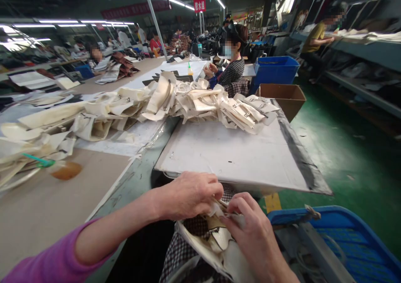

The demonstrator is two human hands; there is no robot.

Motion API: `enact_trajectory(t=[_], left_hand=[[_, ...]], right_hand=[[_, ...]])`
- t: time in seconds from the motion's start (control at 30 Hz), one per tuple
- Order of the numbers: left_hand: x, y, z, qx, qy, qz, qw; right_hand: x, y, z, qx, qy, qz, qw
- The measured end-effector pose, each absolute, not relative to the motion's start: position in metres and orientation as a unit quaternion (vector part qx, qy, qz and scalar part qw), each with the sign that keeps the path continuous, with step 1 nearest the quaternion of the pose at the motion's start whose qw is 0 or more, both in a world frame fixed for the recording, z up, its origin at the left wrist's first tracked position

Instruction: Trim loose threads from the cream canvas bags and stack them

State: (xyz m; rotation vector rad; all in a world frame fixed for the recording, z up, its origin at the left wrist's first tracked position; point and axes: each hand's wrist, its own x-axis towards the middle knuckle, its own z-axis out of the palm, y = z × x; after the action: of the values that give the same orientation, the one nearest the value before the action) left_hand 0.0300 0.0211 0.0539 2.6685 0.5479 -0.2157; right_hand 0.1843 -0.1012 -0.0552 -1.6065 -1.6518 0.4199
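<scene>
Over my lap lies a cream-coloured bag piece point(238, 260), partly folded, with dark-edged flaps showing inside it. My left hand point(191, 193) reaches in from the left, its fingers bent and pinched on the upper edge of the piece. Close beside it, my right hand point(252, 228) grips the same edge between thumb and fingers. The fingertips nearly meet, and whatever lies right under them is partly hidden. Checked cloth point(175, 249) covers my lap below the piece.
A white-covered board point(232, 153) stands ahead, with a heap of cream bag pieces point(203, 99) along its far side. A bottle of amber liquid point(65, 170) lies left. A blue basket point(354, 233) is at right. A masked co-worker point(234, 66) sits beyond, near a cardboard box point(282, 97).
</scene>
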Motion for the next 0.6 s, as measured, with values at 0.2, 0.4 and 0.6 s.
enact_trajectory(t=[0.2,0.4,0.6], left_hand=[[0.029,0.017,0.041,0.974,0.170,-0.075,0.129],[0.023,0.021,0.041,0.965,0.198,-0.066,0.158],[0.024,0.025,0.038,0.966,0.191,-0.053,0.168]], right_hand=[[0.191,-0.104,-0.050,-0.633,-0.663,0.184,0.354],[0.196,-0.099,-0.049,-0.629,-0.683,0.184,0.323],[0.191,-0.087,-0.063,-0.636,-0.668,0.158,0.353]])
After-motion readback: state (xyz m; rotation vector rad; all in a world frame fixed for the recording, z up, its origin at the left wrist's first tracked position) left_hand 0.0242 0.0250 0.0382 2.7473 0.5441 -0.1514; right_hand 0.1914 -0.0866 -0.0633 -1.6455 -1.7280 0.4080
